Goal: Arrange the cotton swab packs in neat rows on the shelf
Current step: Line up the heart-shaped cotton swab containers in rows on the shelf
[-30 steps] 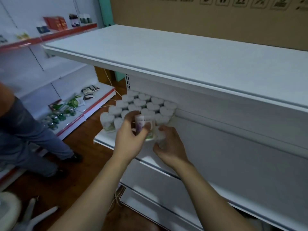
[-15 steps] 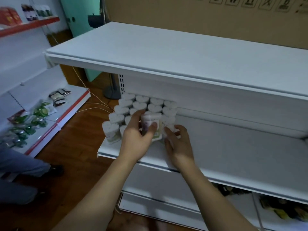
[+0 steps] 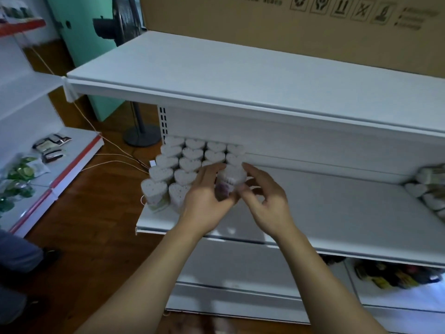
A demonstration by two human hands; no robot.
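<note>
Holding one white heart-topped plastic tub of cotton swabs [image 3: 231,180] between them, both hands work at the right front corner of the block of matching heart-lidded tubs [image 3: 190,156] on the white metal middle shelf [image 3: 337,213]; the held tub stands upright, its long axis vertical, just right of the block's third column and in front of the fourth column's last tub, so the empty slot seems to lie directly under it; the left hand [image 3: 206,198] reaches in from the left, fingers curled round the tub's side; the right hand [image 3: 263,197] meets it from the right, thumb and fingertips pinching the tub, palm turned inward; both are equally near.
</note>
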